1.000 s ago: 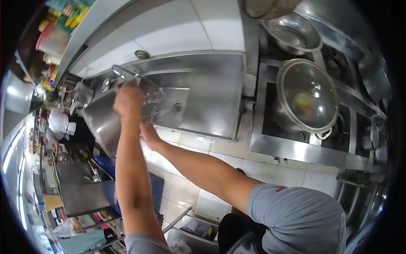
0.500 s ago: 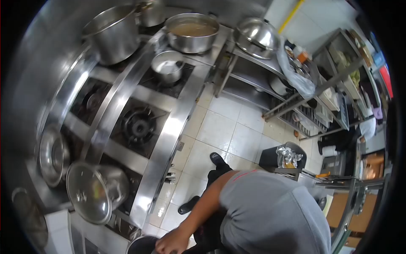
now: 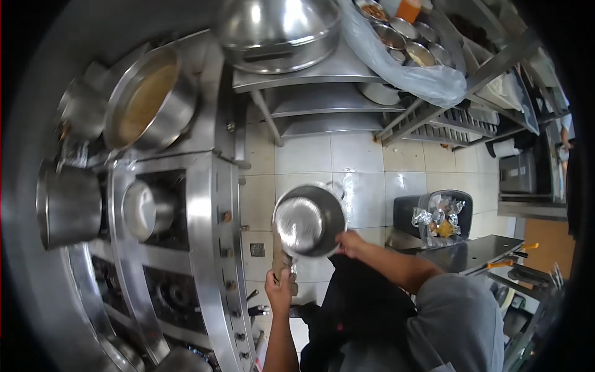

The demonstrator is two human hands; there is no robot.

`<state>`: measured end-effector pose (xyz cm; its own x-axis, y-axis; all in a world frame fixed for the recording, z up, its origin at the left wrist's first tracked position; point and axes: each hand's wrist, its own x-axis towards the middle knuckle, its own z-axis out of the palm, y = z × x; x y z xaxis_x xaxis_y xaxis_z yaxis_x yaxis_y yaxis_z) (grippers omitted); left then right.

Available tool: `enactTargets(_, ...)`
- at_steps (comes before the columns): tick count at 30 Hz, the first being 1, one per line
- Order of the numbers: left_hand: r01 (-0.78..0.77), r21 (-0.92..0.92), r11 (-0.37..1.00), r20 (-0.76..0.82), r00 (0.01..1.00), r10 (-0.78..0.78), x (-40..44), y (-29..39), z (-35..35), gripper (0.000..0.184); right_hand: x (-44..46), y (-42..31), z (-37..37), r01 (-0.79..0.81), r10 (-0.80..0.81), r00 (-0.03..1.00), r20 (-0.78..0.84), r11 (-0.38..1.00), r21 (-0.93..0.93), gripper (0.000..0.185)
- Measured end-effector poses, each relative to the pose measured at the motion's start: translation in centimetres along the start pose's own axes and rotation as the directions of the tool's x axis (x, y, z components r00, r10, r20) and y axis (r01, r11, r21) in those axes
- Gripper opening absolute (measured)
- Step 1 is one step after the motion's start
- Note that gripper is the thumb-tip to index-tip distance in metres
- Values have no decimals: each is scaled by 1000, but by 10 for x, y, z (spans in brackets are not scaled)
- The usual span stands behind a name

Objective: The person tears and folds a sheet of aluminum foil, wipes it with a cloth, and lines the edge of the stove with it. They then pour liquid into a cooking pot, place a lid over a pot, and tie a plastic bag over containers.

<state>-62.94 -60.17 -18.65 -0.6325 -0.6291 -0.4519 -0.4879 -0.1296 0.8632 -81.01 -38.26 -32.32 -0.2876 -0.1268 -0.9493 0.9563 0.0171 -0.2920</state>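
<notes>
A deep metal pot (image 3: 321, 230), its shiny inside facing up, is held over the floor in front of me. My right hand (image 3: 351, 243) is closed on the pot's near right rim. My left hand (image 3: 279, 286) is closed around a brownish-grey cloth (image 3: 280, 260) that lies along the pot's left side. Whether a pot handle is under the cloth is hidden. Nothing but bare metal shows inside the pot.
Left stands a gas range (image 3: 201, 229) with a small pot (image 3: 149, 211), a tall stockpot (image 3: 71, 208) and a wide pot of brownish liquid (image 3: 152, 102). Ahead, a steel shelf table (image 3: 347, 73) carries a domed lid (image 3: 279, 34). A bin (image 3: 406, 214) with foil stands right.
My view has turned right and toward the shelf table. I was bent over with one hand low near a dark round vessel; now both hands hold up the metal pot.
</notes>
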Motion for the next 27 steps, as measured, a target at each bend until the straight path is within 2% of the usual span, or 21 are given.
enactTargets(1,9,21,1000,12,1000,-9,24,8,12,25,5,-47,3,123,-120,992,-50,990,69,7)
enactTargets(2,-35,116,993,21,999,32,43,22,23,26,100,-61,-27,135,-136,991,-13,990,-29,2)
enactTargets(4,-42,232,972,12,999,40,80,19,41,27,190,-124,-36,269,-255,963,-89,939,216,3)
enactTargets(6,-120,359,926,40,993,113,113,-11,45,30,258,-191,-32,276,-229,957,-176,905,322,20)
enactTargets(7,-44,338,940,23,999,38,130,-34,45,32,286,-226,-28,286,-216,952,-219,883,372,29)
enactTargets(8,28,313,949,9,999,-32,149,-61,44,34,310,-251,-26,319,-245,944,-222,850,420,27)
enactTargets(10,153,124,980,-58,988,-146,190,-127,40,36,314,-302,-11,393,-295,914,-279,815,425,8)
enactTargets(11,350,-43,936,-1,937,-350,210,-142,38,35,355,-319,-21,375,-297,925,-235,805,460,30)
enactTargets(12,390,-52,919,27,921,-389,228,-147,38,33,370,-336,-23,370,-325,929,-179,780,505,29)
enactTargets(14,273,-156,949,-68,956,-286,280,-200,36,28,406,-368,-28,398,-389,911,-139,736,547,26)
enactTargets(15,250,-242,938,-100,955,-280,308,-231,32,26,397,-382,-23,382,-356,920,-161,735,561,24)
enactTargets(16,251,-358,899,-111,945,-307,336,-253,28,27,403,-389,-20,444,-423,887,-183,678,585,26)
enactTargets(17,242,-469,849,-122,935,-334,364,-275,25,32,382,-388,-11,460,-497,859,-127,637,618,35)
enactTargets(18,269,-431,861,-66,943,-327,394,-293,9,32,371,-382,-1,436,-488,864,-121,607,664,45)
enactTargets(19,291,-391,873,-10,947,-320,425,-310,-7,34,373,-368,0,575,-621,769,-152,568,588,53)
enactTargets(20,319,-317,893,74,947,-311,452,-312,-15,36,378,-358,-6,630,-675,734,-68,640,440,58)
enactTargets(21,294,-457,839,46,950,-308,464,-291,-6,39,371,-340,-10,600,-641,767,11,724,340,57)
enactTargets(22,224,-568,792,-2,962,-274,487,-288,-7,41,365,-321,-12,574,-605,792,90,786,229,56)
enactTargets(24,29,-732,681,-122,977,-173,542,-295,-20,45,374,-290,-29,561,-578,794,187,816,139,54)
enactTargets(25,8,-737,676,-124,981,-147,557,-282,-14,45,379,-282,-38,556,-544,793,273,830,41,52)
enactTargets(27,-129,-698,705,-373,905,-204,580,-234,2,44,383,-273,-51,568,-503,811,299,799,-197,41)
